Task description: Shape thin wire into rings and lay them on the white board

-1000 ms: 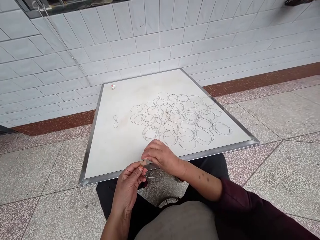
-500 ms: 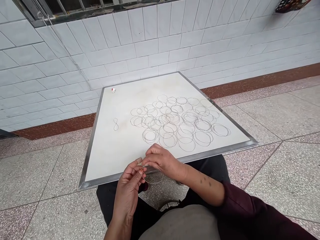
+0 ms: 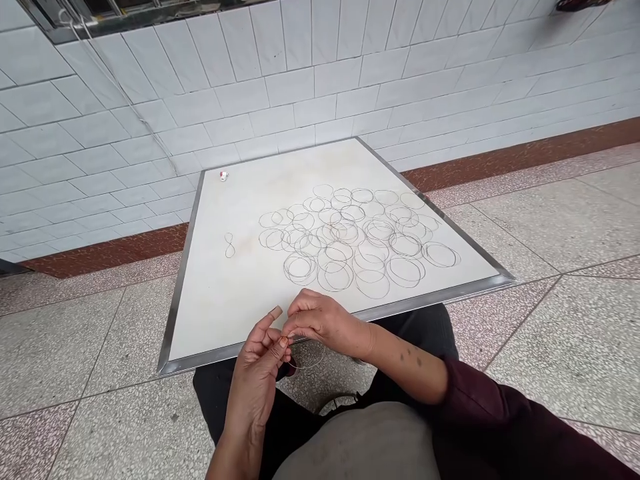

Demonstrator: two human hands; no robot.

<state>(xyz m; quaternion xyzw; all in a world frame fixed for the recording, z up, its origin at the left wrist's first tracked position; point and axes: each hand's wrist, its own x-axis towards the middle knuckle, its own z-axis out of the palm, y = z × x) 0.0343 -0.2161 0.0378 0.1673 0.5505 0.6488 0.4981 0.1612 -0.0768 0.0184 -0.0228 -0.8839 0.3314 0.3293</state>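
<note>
My left hand (image 3: 263, 353) pinches a thin wire ring (image 3: 311, 367) between thumb and fingertips, just over the table's front edge. One of its fingers, wrapped at the tip with a tan strip, points away from the pinch. Meeting it from the right, my right hand (image 3: 325, 323) has its fingertips closed on the same ring. The lower arc of the ring hangs below both hands; its upper part is hidden behind the fingers. Many similar wire rings (image 3: 373, 287) lie overlapping across the middle and right of the white table (image 3: 220, 300).
On the table's left side lies a small figure-eight wire (image 3: 229, 245). A small white and red object (image 3: 223, 177) sits near the far left corner. A metal trim (image 3: 430, 295) edges the table, which stands near a tiled wall (image 3: 280, 127). My legs are under its front edge.
My fingertips have drawn closer together on the ring, and the left hand's wrapped finger has lifted away. The whole view has shifted slightly. Rings on the table lie as before.
</note>
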